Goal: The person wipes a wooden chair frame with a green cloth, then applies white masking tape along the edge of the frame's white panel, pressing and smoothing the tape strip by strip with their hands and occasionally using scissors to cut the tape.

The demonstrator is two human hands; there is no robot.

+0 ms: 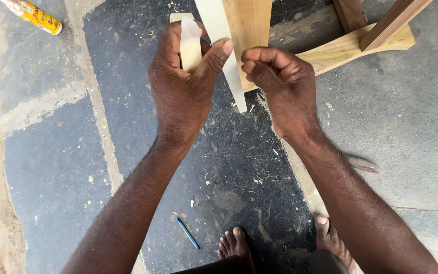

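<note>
left hand (181, 81) clenched on a folded pale strip (190, 48) | right hand (280, 81) fingers pinched at a long pale strip (229, 56), far centre above the floor (51, 152) | wooden frame (351, 45) far right; strips seemingly not yet fixed to it | blue pen (187, 233) near

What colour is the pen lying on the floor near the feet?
Blue; the pen shows clearly in the head view, on the dark floor.

The strip (227, 56) I hold is pale cream, the folded piece (190, 44) the same. The boards (348, 45) are light yellow-brown wood. The floor (234, 167) is dark grey stone flecked with yellow sawdust. The pen (187, 233) is blue, the tube (32, 15) yellow with red
</note>
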